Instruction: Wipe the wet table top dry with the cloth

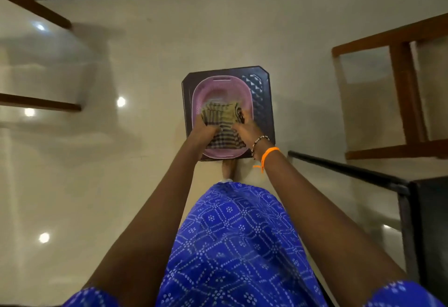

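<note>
Pink basket (244, 86) on dark stool (263, 93)

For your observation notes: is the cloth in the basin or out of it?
In. The cloth lies bunched inside the pink basin, both hands gripping it.

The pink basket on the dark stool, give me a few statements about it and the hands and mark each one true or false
1. Both hands grip the striped cloth. True: the left hand and the right hand both hold it.
2. The pink basket sits on the floor. False: it rests on the dark plastic stool.
3. An orange band is on the left wrist. False: it is on the right wrist, beside a beaded bracelet.
4. The cloth is spread flat on a table top. False: it is bunched over the basket.
5. Wooden furniture stands to the right of the stool. True.
</note>
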`<state>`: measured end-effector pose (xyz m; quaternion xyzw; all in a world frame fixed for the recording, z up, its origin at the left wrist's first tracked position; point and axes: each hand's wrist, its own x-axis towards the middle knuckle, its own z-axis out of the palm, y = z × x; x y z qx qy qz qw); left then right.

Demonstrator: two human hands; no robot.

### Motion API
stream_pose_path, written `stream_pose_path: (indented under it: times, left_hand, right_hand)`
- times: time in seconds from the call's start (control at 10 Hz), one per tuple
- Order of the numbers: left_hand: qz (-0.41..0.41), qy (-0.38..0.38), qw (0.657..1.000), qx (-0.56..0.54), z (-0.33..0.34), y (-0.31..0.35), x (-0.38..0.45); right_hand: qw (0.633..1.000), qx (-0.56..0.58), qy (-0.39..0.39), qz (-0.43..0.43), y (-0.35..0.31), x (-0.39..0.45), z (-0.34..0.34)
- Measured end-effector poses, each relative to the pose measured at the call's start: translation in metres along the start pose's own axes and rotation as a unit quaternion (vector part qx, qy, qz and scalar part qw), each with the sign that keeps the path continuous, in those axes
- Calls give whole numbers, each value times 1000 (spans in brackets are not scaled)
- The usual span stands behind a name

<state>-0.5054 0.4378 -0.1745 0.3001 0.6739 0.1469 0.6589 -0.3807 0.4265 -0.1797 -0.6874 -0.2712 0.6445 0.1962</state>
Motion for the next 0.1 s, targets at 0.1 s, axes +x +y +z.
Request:
stream_pose_path:
  times: [0.1]
  left_hand:
    - [3,-15,1000,22,-1,-9,14]
  right_hand:
    - [1000,12,-5,9,0,20,10]
